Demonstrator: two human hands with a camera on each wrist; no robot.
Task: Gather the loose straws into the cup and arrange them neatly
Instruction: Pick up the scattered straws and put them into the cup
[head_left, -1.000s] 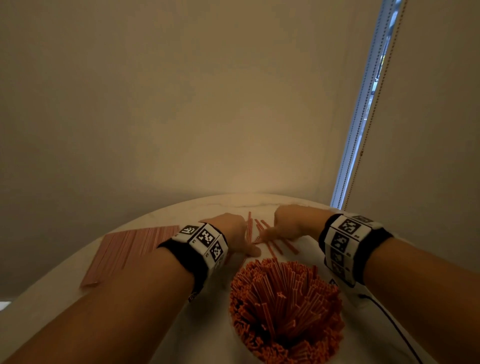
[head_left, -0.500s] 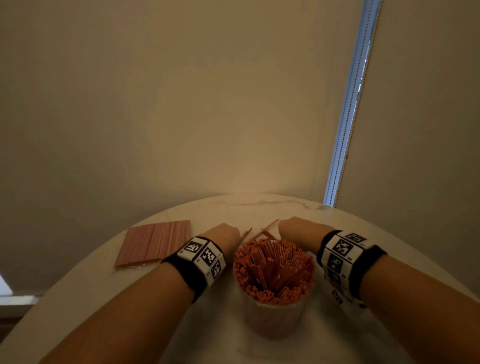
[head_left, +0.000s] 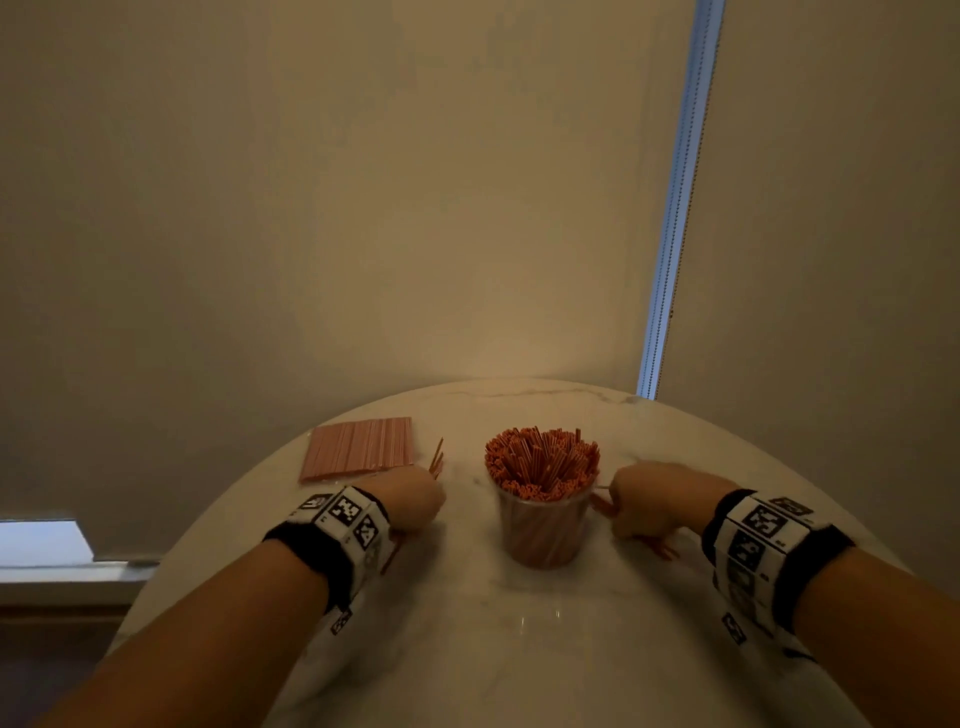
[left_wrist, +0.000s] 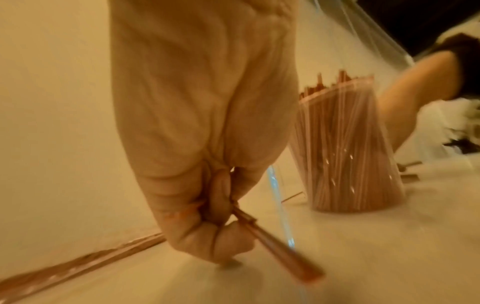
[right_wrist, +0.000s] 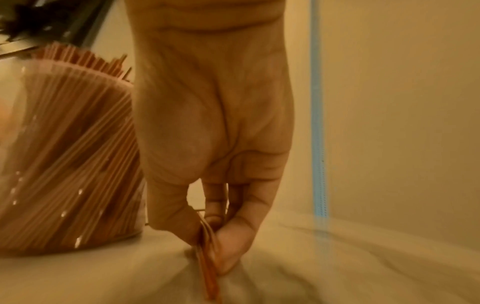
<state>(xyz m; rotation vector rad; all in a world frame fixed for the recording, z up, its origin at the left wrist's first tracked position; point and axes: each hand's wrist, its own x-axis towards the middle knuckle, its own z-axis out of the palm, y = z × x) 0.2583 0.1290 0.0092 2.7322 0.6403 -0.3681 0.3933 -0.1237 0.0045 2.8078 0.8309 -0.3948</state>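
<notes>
Either side of the straw-packed clear cup (head_left: 540, 525), the left hand (head_left: 413, 501) and right hand (head_left: 647, 501) are each clenching fingers around orange straws (left_wrist: 280, 255).

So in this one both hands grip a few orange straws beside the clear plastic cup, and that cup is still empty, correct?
Not quite. The clear plastic cup is packed full of orange straws, as the head view shows. The rest holds: the left hand grips a few orange straws and the right hand pinches its own few, one on each side of the cup.
</notes>
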